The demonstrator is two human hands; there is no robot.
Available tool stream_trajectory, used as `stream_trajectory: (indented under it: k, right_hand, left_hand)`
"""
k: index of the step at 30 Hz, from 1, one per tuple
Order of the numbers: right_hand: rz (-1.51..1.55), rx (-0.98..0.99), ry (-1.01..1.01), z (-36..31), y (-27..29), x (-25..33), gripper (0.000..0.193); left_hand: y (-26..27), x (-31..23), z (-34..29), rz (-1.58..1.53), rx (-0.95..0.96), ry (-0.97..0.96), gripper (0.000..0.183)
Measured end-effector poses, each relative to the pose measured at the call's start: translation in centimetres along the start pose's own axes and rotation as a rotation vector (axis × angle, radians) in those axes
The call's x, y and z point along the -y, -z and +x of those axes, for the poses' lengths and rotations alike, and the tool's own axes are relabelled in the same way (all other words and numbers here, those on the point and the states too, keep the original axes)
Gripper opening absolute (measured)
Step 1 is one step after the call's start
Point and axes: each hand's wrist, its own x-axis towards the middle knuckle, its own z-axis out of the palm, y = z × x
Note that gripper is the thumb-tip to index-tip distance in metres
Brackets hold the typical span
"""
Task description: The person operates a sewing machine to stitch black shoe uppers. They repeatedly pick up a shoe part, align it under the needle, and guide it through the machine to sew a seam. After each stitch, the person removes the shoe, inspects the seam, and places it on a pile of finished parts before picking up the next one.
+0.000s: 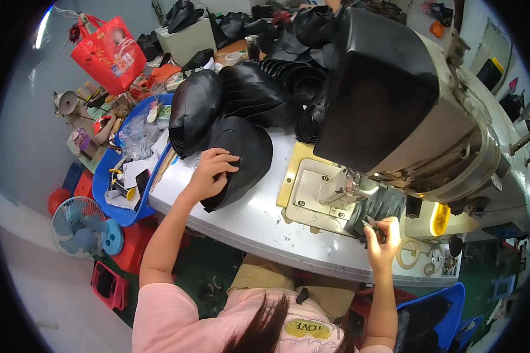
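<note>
My left hand (211, 172) rests on a stack of black leather pieces (241, 154) on the grey work table (259, 223), fingers curled over the top piece's edge. My right hand (381, 237) pinches a black leather piece (376, 209) that lies under the needle area of the sewing machine (418, 100). The machine's large head hangs over the metal plate (312, 188) between my hands. More piles of black leather pieces (259, 94) sit behind the left hand.
A blue tray (109, 203) of tools and scraps sits at the table's left end. A red bag (109, 54) hangs beyond it. A small blue fan (79, 226) and red stools (112, 285) stand on the floor at left. Tape rings (407, 253) lie right of my right hand.
</note>
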Motion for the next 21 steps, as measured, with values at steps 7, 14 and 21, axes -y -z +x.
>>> stream_trajectory:
  k: [7, 14, 21]
  right_hand:
    - [-0.245, -0.067, -0.035, 0.6, 4.0, -3.4, 0.025]
    - [-0.422, 0.119, -0.287, 3.1, 1.7, -4.4, 0.017]
    - [-0.727, 0.056, -0.233, 1.7, -1.8, -3.3, 0.036]
  left_hand:
    - [1.2, 19.4, -6.1, -1.238, -1.267, 1.271, 0.020]
    - [0.5, 27.6, -5.8, -1.365, -0.988, 1.307, 0.022]
    - [3.1, 19.6, -6.3, -1.354, -0.873, 1.141, 0.016]
